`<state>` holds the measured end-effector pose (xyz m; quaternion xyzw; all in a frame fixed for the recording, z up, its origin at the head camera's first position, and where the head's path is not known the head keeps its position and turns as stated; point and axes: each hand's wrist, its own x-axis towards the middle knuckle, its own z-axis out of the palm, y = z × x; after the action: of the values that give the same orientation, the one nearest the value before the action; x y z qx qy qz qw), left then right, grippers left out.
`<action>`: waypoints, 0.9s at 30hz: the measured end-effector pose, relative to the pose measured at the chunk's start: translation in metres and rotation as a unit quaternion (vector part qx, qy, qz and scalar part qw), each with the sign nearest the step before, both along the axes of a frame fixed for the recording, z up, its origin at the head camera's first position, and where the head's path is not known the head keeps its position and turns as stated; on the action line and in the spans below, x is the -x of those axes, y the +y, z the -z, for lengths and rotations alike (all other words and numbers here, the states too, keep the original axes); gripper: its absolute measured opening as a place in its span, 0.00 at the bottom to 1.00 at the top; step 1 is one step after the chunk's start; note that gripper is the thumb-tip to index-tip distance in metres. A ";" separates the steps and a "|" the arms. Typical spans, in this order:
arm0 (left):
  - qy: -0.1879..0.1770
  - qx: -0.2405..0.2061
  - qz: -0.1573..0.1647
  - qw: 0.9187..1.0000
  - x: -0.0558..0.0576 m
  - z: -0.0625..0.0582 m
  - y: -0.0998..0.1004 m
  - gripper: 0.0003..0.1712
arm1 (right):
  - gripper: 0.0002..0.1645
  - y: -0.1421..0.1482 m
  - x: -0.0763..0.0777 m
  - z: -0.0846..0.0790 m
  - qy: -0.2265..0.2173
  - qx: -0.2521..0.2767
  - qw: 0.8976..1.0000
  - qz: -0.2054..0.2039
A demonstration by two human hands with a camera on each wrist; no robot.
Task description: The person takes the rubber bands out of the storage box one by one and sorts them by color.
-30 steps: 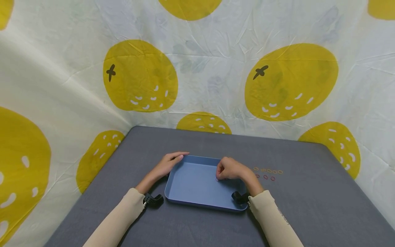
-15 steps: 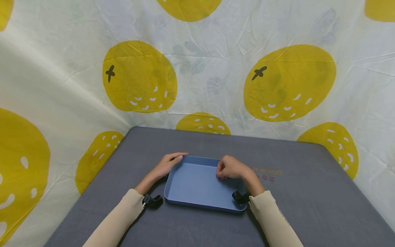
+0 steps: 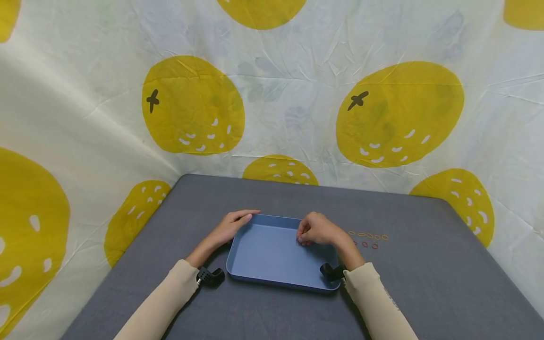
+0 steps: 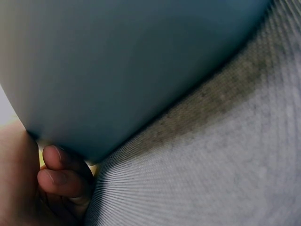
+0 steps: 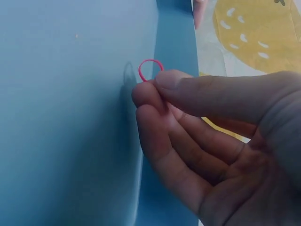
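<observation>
A shallow blue tray (image 3: pixel 272 255) lies on the grey tabletop in the head view. My left hand (image 3: pixel 229 228) holds its far left corner; in the left wrist view, curled fingertips (image 4: pixel 61 182) show beside the tray's outer wall (image 4: pixel 131 75). Over the right part of the tray, my right hand (image 3: pixel 318 230) pinches a small red rubber band (image 5: pixel 140 70) between thumb and index finger. The loop stands up from the fingertips in the right wrist view, close to the tray's far wall. In the head view the fingers mostly hide this band.
Right of the tray lies a row of several yellow rubber bands (image 3: pixel 370 235). Nearer to me is a row of red rubber bands (image 3: pixel 365 244), partly hidden by my right wrist. A fruit-patterned cloth (image 3: pixel 293 113) hangs behind the table (image 3: pixel 425 283).
My right hand has shifted very slightly, rising a little over the tray with the red rubber band. The left hand and the tray stay in place.
</observation>
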<state>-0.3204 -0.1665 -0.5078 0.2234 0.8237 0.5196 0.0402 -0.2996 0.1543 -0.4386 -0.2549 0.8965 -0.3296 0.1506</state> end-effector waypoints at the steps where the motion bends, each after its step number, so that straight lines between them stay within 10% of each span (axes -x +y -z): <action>1: -0.002 0.001 -0.001 1.000 0.000 0.000 0.000 0.24 | 0.06 0.001 0.000 -0.001 -0.001 0.004 1.000 -0.005; 27: 0.004 -0.003 0.001 1.000 0.000 0.001 0.000 0.24 | 0.05 0.016 -0.005 -0.031 -0.006 0.068 0.998 0.001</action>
<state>-0.3207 -0.1667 -0.5086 0.2267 0.8219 0.5213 0.0366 -0.2941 0.1702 -0.4073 -0.2620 0.8714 -0.3912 0.1377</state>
